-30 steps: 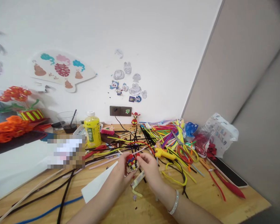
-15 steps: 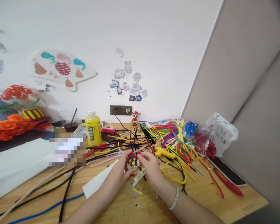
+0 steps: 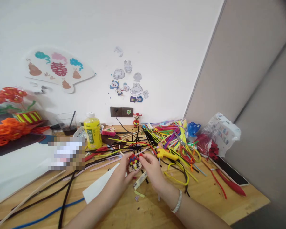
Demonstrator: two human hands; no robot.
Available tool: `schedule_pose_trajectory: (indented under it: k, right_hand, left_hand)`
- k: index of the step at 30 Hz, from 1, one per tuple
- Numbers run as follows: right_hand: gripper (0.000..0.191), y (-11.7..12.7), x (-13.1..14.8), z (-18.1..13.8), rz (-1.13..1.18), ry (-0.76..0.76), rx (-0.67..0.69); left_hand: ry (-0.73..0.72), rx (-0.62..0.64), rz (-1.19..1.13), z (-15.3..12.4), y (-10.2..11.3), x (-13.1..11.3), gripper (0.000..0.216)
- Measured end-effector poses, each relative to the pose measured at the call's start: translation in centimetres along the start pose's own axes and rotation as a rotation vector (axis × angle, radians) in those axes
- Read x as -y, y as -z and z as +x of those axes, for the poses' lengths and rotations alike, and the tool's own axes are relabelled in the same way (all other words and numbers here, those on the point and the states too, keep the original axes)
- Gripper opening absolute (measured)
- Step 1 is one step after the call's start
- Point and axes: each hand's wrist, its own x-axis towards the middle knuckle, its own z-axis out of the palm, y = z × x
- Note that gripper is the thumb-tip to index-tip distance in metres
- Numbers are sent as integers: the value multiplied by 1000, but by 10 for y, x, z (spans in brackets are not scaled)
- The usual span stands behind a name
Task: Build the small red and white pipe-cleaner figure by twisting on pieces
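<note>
A small pipe-cleaner doll head (image 3: 134,166) with a cream face, black whisker lines, and red, blue and yellow headwear is held above the table. My left hand (image 3: 121,170) grips it from the left, thumb below and fingers partly hidden behind. My right hand (image 3: 153,170) pinches a small red piece at the head's upper right side; the fingertips cover most of it. Just under my hands lies a pale tube-like stick (image 3: 140,180) with a label. A similar finished figure (image 3: 136,120) in a red hat stands against the wall.
A yellow glue gun (image 3: 167,154) and scissors (image 3: 178,138) lie right of my hands, beside a heap of coloured pipe cleaners (image 3: 166,132). On the left are a yellow drink bottle (image 3: 92,131), a cup of dark liquid (image 3: 69,128) and white paper (image 3: 102,183). A phone (image 3: 230,171) lies far right.
The camera view has shifted slightly, moving the scene a little to the left. Both hands keep nearly the same hold on the doll head.
</note>
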Motion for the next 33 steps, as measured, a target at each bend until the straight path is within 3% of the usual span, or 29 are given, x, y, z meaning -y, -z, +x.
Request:
schedule_pose_trajectory:
  k: [11,18,26,33]
  right_hand:
    - [24,1,-5,0,-56,25,35]
    - [23,1,-10,4,-81,-14,35]
    - [28,6,-15,12,-22,-90,51]
    - [26,7,-12,13,-27,-97,69]
  left_hand:
    - [8,15,113,0,4,-5,48]
    - [-33,-71,103,11,8,9,49]
    - [-71,-33,143,11,3,26,50]
    - [-39,16,119,8,2,24,49]
